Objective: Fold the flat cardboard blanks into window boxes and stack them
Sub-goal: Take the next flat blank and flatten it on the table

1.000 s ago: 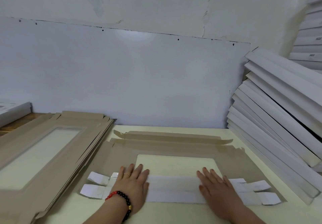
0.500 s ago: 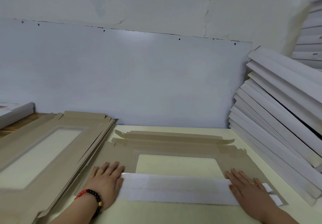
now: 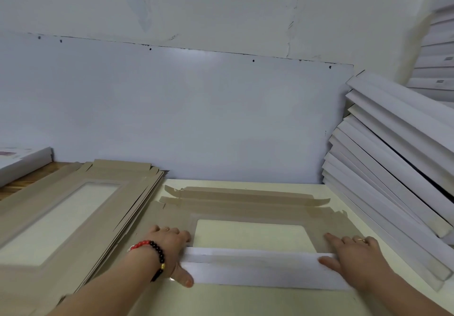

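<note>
- stack of flat blanks (image 3: 73, 207): far left on the table (image 3: 245, 301), windows up.
- left hand (image 3: 169, 249): fingers curled over the white flap (image 3: 258, 266) at its left end, thumb under the near edge.
- cardboard blank (image 3: 245, 207): flat, centre, between both hands.
- right hand (image 3: 351, 256): grips the flap's right end likewise.
- folded white boxes (image 3: 393, 168): stacked leaning at right.

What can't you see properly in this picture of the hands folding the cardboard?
- Small end tabs of the blank: head view, covered by the left hand and right hand.
- Pile of flat blanks: cut off by the left and bottom edges.
- Finished white boxes: cut off by the right edge.
- Labels on the far boxes: too small to read.
</note>
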A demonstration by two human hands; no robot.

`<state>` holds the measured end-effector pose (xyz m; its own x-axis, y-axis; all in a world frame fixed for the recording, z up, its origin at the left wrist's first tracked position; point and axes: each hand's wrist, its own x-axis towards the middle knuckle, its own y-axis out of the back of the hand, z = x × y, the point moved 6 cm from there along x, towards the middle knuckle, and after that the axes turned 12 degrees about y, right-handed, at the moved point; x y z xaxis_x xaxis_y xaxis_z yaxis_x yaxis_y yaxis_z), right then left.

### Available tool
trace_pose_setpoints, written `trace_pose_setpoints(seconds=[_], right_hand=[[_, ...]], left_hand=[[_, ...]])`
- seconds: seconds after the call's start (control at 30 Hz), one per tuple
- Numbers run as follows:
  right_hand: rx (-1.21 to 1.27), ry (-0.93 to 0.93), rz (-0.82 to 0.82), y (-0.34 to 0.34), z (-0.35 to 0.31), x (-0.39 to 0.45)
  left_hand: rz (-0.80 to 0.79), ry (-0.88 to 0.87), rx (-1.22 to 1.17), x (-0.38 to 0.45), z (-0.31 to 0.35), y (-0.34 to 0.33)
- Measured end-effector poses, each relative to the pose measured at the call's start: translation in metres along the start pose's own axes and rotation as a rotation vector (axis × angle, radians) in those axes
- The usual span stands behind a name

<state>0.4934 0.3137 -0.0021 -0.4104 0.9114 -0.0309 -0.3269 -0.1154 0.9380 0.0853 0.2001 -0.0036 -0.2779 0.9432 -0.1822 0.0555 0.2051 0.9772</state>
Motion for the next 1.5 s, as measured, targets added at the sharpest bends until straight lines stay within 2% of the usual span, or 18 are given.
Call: trace_pose_setpoints(seconds=[0.07, 0.2, 0.27, 0.33, 0.43, 0.6, 0.77, 0.87, 0.97, 1.03, 1.13, 1.27, 1.4, 1.5], right_hand=[[0.015, 0.000, 0.012, 0.009, 0.001, 0.001], [0.121, 0.016, -0.080, 0.011, -0.001, 0.003], [0.229, 0.058, -0.109, 0.012, -0.007, 0.006], [0.369, 0.122, -0.105, 0.018, -0.014, 0.006], [0.421, 0.211, -0.018, 0.037, -0.025, 0.002], [0.231, 0.311, 0.062, 0.049, -0.057, -0.012], [0.245, 0.395, 0.080, 0.050, -0.114, -0.027], [0.225, 0.453, 0.333, 0.065, -0.151, -0.038], [0.248, 0.436, 0.426, 0.073, -0.181, -0.040], [0.268, 0.440, 0.424, 0.072, -0.193, -0.041], [0.287, 0.429, 0.440, 0.068, -0.190, -0.041], [0.234, 0.404, 0.376, 0.060, -0.177, -0.039], [0.302, 0.360, 0.371, 0.064, -0.156, -0.042], [0.271, 0.424, 0.372, 0.067, -0.138, -0.049]], left_hand=[[-0.026, 0.031, 0.031, -0.001, 0.004, 0.007], [-0.066, 0.087, -0.005, -0.006, 0.011, 0.013], [-0.008, 0.104, -0.034, -0.009, 0.013, 0.017], [0.116, 0.107, -0.025, -0.012, 0.014, 0.022], [0.208, 0.105, 0.007, -0.014, 0.017, 0.023], [0.083, 0.033, 0.045, -0.022, 0.029, 0.014], [0.074, -0.091, 0.064, -0.041, 0.070, 0.009], [0.069, -0.196, 0.036, -0.050, 0.105, 0.004], [0.049, -0.261, 0.045, -0.053, 0.132, 0.000], [0.052, -0.266, 0.055, -0.053, 0.139, -0.001], [0.063, -0.254, 0.056, -0.051, 0.137, -0.002], [0.094, -0.216, 0.070, -0.049, 0.124, -0.007], [0.104, -0.162, 0.039, -0.045, 0.101, -0.013], [0.133, -0.112, -0.007, -0.042, 0.080, -0.014]])
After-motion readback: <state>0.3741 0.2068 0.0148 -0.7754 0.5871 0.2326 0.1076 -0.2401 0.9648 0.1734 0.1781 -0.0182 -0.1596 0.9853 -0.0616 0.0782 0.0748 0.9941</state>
